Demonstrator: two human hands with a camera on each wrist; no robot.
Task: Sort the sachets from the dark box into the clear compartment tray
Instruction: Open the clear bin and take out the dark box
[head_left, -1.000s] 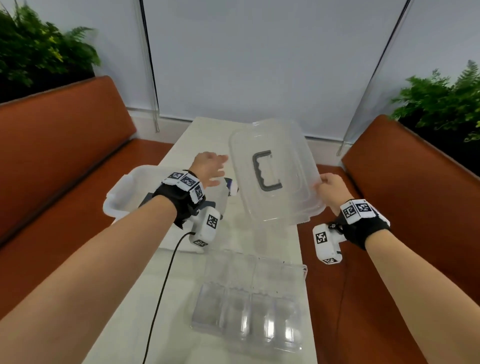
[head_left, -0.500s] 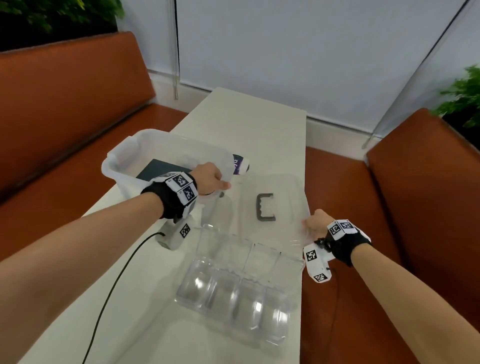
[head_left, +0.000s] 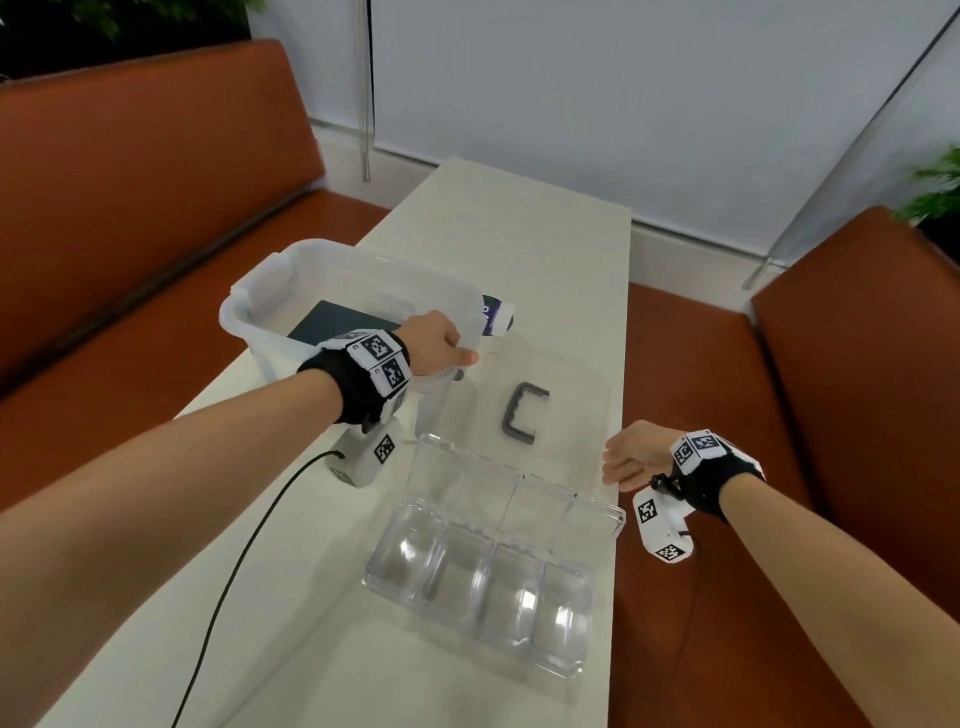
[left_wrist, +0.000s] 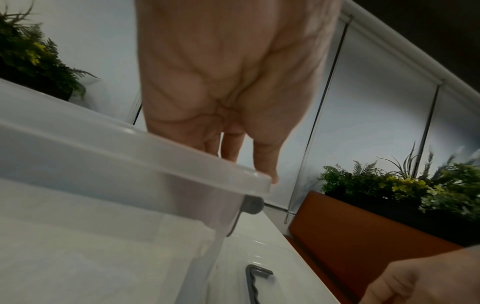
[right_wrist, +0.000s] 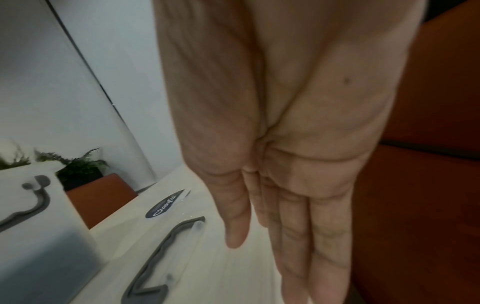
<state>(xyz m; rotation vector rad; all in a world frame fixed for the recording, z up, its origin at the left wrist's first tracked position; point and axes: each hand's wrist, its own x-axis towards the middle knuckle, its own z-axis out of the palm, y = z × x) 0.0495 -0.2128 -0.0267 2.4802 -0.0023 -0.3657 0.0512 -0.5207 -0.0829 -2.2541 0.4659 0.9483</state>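
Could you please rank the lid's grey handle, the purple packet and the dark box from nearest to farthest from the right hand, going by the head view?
Measured from the right hand:
1. Grey handle, on the clear lid lying flat just to that hand's left.
2. Purple packet, farther back on the table, beside the bin's far corner.
3. Dark box, inside the translucent bin, on the left side.
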